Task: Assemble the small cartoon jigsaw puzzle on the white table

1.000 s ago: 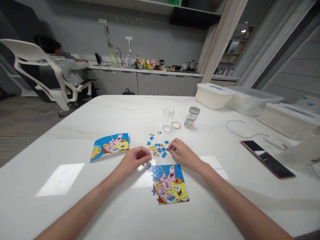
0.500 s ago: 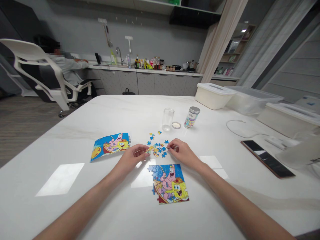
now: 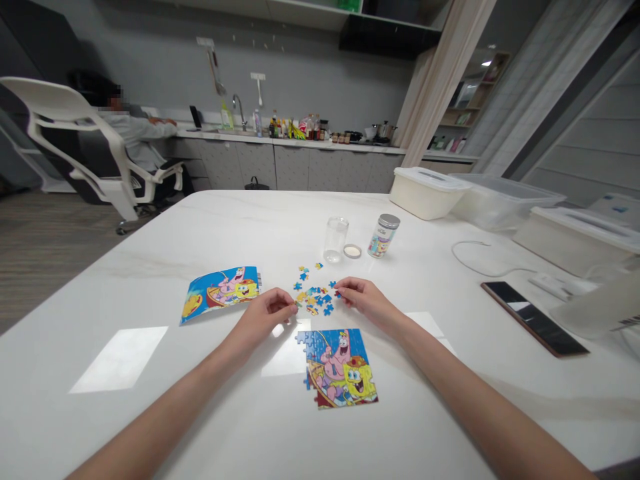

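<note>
Several loose puzzle pieces (image 3: 315, 297) lie in a small pile on the white table (image 3: 190, 413). My left hand (image 3: 273, 312) is at the pile's left edge, thumb and fingers pinched on a small puzzle piece. On the right side my right hand (image 3: 361, 297) pinches a dark reddish and blue puzzle piece (image 3: 338, 293). Nearer to me lies a joined puzzle section (image 3: 343, 369) with a pink and a yellow cartoon figure; its left edge is jagged. A picture sheet (image 3: 220, 292) with the same figures lies left of the pile, slightly curled.
Behind the pile stand a clear jar (image 3: 335, 240), a round lid (image 3: 353, 251) and a labelled tin (image 3: 384, 236). A phone (image 3: 533, 317), cable and lidded boxes (image 3: 430, 192) are at the right. A person sits in a chair (image 3: 75, 133) at the back left.
My right hand has shifted slightly to the right, and a reddish piece now shows at its fingertips. My left hand has drawn back a little from the pile.
</note>
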The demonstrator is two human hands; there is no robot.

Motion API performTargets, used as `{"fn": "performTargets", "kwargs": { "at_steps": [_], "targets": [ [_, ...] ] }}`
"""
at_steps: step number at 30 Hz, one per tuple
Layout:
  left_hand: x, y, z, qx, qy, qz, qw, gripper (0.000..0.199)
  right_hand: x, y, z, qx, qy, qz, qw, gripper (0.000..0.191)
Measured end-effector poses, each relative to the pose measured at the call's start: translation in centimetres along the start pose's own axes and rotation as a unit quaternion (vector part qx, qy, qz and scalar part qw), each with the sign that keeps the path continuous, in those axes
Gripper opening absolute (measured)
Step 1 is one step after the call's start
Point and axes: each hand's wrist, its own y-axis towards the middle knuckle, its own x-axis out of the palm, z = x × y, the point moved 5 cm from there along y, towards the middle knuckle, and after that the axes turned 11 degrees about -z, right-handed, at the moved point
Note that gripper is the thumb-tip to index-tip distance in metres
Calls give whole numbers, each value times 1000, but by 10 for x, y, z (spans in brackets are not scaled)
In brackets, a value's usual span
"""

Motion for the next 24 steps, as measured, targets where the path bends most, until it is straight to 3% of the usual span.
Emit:
{"fn": "performTargets", "kwargs": {
  "at_steps": [3,8,15,24],
  "targets": [
    [1,-1,0,-10,-17,-3,1000,21,1,0,0,-3,4,-15,1000,15],
    [2,1,-3,-12,-78,-4,997,20,2,-1,0,8,39,-9,999,27],
    [1,0,0,-24,-7,-9,1000,27,-1,0,2,8,49,9,999,32],
    [-1,0,-4,-27,-11,1,1000,23,-2,0,4,18,9,5,1000,31]
  ]
}}
